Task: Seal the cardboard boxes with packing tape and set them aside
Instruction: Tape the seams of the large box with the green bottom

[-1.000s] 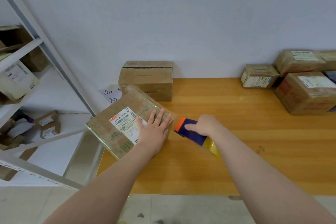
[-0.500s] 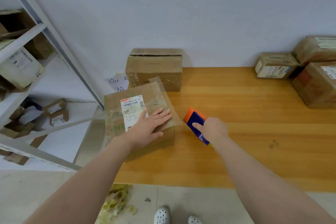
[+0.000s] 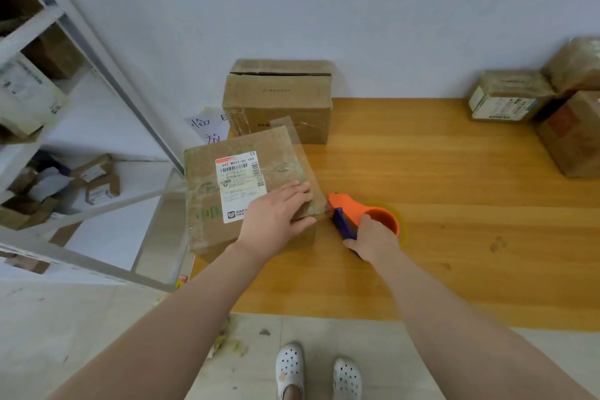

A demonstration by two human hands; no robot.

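A flat cardboard box (image 3: 207, 201) with a white shipping label lies at the left end of the wooden table (image 3: 454, 214). My left hand (image 3: 276, 217) rests flat on the box's near right corner, fingers straight. A clear strip of packing tape (image 3: 300, 153) runs along the box's right edge, its far end sticking out loose. My right hand (image 3: 373, 239) grips the orange and blue tape dispenser (image 3: 349, 209) just right of that corner, its blade end against the tape.
A taller brown box (image 3: 279, 97) stands against the wall behind the flat one. Several boxes (image 3: 509, 97) are piled at the table's far right. A metal shelf rack (image 3: 97, 75) with parcels stands at the left. White clogs show on the floor below.
The box has turned square to the table edge and now lies flat. The dispenser has swung round, showing its orange roll, and sits closer to the box's near right corner.
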